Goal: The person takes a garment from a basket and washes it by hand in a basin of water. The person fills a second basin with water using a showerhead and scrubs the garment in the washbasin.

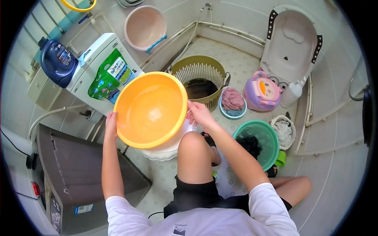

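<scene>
Both hands are grasping the orange basin (151, 112) by its rim, the left hand (111, 125) closing its grip on one side and the right hand (199, 115) on the other. The basin is hanging above a white basin (162, 153), its open side facing the person. An olive basket (200, 61) is standing just beyond, and a green basin (271, 135) is holding dark cloth (249, 146) in water.

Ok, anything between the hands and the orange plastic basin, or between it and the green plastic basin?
Left hand and right hand hold the orange plastic basin, nothing visible between. Right forearm and bare knee stand between it and the green plastic basin.
</scene>
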A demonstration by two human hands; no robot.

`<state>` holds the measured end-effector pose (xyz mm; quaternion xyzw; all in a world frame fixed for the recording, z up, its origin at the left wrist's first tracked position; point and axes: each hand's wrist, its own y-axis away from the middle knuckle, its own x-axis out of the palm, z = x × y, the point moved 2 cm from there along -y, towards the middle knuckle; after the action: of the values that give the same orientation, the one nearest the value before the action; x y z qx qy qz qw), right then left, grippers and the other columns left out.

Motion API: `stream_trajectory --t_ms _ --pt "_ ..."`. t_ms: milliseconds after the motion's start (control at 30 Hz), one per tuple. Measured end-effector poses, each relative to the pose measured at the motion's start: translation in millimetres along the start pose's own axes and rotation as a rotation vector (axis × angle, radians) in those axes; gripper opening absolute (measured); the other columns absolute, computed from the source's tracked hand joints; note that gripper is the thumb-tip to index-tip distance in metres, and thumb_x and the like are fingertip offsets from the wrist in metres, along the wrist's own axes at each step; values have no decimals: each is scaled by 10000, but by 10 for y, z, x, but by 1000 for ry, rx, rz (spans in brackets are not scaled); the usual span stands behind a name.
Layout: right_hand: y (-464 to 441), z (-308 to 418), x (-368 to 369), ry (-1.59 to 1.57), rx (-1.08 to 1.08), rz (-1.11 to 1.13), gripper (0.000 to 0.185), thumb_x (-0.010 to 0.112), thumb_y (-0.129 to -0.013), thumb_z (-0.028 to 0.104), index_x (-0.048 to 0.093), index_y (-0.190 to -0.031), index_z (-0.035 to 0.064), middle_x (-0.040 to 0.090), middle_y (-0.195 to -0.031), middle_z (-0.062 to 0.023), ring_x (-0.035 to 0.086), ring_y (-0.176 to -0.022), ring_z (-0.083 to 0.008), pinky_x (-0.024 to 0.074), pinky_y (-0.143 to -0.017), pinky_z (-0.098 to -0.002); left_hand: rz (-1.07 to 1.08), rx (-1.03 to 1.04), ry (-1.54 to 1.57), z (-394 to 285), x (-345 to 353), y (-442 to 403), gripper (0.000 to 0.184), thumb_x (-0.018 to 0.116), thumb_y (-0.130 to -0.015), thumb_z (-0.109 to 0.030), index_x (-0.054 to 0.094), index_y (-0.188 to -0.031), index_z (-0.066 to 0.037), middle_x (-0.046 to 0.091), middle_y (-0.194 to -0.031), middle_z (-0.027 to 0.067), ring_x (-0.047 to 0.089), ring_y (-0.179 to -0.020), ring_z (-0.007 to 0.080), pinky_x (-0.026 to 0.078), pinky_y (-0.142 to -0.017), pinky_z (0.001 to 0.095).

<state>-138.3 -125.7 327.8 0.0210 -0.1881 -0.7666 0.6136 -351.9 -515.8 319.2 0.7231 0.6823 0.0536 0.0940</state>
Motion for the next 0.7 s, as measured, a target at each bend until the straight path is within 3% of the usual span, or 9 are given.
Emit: stream_trajectory --t_ms 167,267,467,600,700 --pt "-10 -15 144 -141 9 12 367 436 -1074 382 582 -1060 45 629 -750 -43 584 -502 -114 428 -408 -235 148 -235 354 71 46 38 426 490 -1008 -287 544 -1325 -7 657 -1244 149 666 -1093 299 559 -925 433" --pt "-57 1 186 -286 6 -60 349 447 -1070 374 575 -1013 54 622 -724 -35 564 -472 -107 456 -400 -244 168 -276 461 94 94 66 411 550 -997 -247 545 -1310 19 654 -1256 156 662 -1106 306 551 -937 425" --pt "-204 46 68 -346 -38 -132 304 468 -1068 342 576 -996 68 637 -759 -28 578 -513 -98 463 -409 -241 174 -303 491 111 276 51 461 501 -1008 -308 529 -1363 -15 628 -1325 152 632 -1173 319 516 -1003 453" --pt "-203 29 10 -447 -41 -129 240 484 -1052 269 517 -1168 61 652 -875 -67 618 -599 -124 483 -463 -258 160 -304 488 -21 428 105 458 486 -1021 -294 512 -1385 -19 612 -1353 156 616 -1203 325 498 -1031 459" --pt "-124 51 -28 -519 -88 -137 370 497 -1033 208 405 -1360 63 657 -967 -105 642 -663 -154 502 -510 -282 146 -279 456 -154 583 105 450 473 -1032 -287 504 -1393 -19 608 -1359 157 610 -1212 326 492 -1039 462"
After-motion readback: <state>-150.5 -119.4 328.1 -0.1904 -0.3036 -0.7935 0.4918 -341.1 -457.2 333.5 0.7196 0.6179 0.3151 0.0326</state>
